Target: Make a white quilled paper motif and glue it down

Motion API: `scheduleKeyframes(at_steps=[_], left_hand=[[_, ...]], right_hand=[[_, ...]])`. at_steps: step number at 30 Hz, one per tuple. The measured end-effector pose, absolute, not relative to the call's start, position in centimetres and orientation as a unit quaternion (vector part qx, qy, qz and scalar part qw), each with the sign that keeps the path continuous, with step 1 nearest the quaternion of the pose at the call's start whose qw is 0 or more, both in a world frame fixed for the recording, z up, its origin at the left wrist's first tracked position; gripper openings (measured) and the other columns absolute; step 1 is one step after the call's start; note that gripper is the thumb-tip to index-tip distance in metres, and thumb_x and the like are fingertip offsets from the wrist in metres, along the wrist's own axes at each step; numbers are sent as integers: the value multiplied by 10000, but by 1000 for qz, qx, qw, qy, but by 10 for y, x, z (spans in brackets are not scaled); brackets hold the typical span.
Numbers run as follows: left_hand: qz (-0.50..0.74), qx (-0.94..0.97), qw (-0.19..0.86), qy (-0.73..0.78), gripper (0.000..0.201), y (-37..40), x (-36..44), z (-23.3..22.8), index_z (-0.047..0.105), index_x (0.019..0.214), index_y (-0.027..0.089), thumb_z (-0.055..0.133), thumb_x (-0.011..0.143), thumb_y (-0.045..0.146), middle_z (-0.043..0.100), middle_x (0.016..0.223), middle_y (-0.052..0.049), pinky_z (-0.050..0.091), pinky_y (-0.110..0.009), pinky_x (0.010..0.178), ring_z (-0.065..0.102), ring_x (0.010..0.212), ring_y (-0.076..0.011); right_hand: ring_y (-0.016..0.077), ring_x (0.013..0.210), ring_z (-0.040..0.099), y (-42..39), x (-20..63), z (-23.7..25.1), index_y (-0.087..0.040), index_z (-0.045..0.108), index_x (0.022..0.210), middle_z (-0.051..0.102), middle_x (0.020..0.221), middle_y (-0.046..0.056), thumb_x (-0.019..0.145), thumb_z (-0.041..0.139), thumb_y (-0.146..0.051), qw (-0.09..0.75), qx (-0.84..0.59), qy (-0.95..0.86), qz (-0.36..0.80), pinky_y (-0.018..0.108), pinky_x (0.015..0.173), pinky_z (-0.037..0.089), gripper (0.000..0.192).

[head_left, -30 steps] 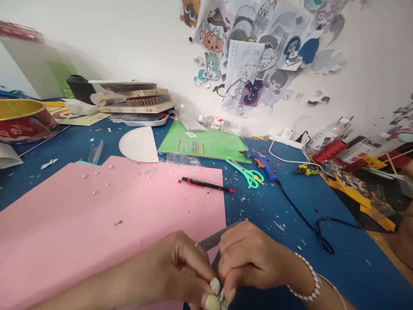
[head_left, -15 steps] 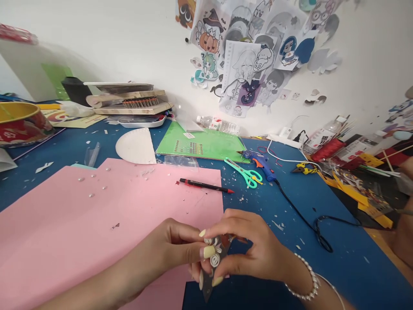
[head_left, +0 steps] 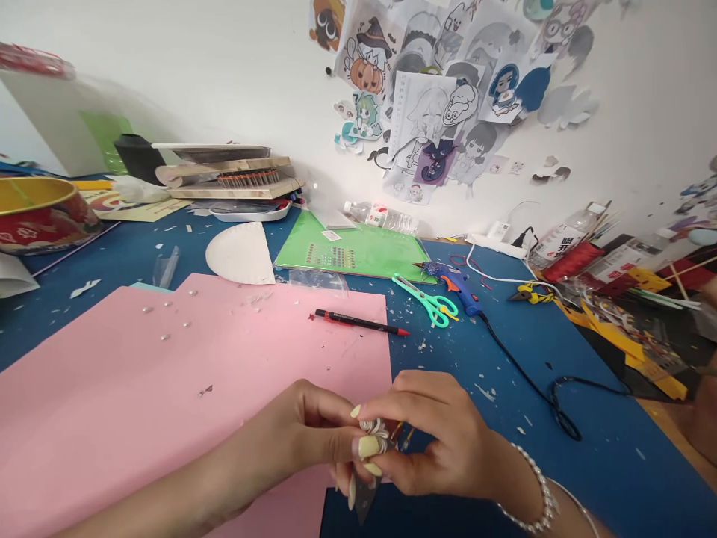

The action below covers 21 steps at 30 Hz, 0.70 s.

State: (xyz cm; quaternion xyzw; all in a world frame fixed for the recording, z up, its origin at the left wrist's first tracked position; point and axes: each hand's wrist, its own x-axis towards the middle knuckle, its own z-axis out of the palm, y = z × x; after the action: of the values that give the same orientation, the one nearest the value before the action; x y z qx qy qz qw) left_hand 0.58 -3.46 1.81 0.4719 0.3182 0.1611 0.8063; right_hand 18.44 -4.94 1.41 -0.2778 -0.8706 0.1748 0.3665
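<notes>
Low in the middle of the head view, my left hand (head_left: 317,430) is closed on a dark grey, pointed flat piece (head_left: 365,499). White coiled scrolls (head_left: 370,427) sit on its upper face, partly covered by my left thumb. My right hand (head_left: 442,433) pinches the same piece from the right, its index fingertip at the top coil and its thumb low by the scrolls. Fingers hide most of the piece; its lower tip points down toward me. A small orange-brown part (head_left: 396,431) shows under the right fingers.
Pink sheets (head_left: 224,366) cover the table's left side, bearing loose pearls (head_left: 164,337) and a black-red pen (head_left: 361,322). Beyond lie teal-handled scissors (head_left: 431,305), a blue glue gun (head_left: 462,288) with its black cord, and a green board (head_left: 381,252). Pliers (head_left: 535,294) lie farther right.
My right thumb has moved up and inward over the scrolls, hiding the lower coil that showed before. The view has shifted slightly; both hands still hold the grey piece.
</notes>
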Motion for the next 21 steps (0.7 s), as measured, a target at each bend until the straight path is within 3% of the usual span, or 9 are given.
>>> scheduleKeyframes(at_steps=[8, 21], left_hand=[[180, 504, 783, 317, 92, -35, 7, 20, 695, 661, 142, 628, 686, 199, 615, 593, 16, 463, -194, 547, 571, 524, -98], [150, 474, 824, 270, 98, -42, 7, 22, 670, 760, 161, 624, 682, 125, 590, 676, 25, 451, -201, 617, 545, 608, -90]], right_hand=[[84, 484, 430, -52, 185, 11, -149, 568, 880, 540, 563, -8, 707, 536, -270, 375, -269, -884, 82, 205, 449, 335, 213], [63, 534, 475, -43, 198, 21, -158, 572, 876, 551, 591, -21, 699, 586, -291, 344, -235, -855, 308, 163, 503, 385, 222]])
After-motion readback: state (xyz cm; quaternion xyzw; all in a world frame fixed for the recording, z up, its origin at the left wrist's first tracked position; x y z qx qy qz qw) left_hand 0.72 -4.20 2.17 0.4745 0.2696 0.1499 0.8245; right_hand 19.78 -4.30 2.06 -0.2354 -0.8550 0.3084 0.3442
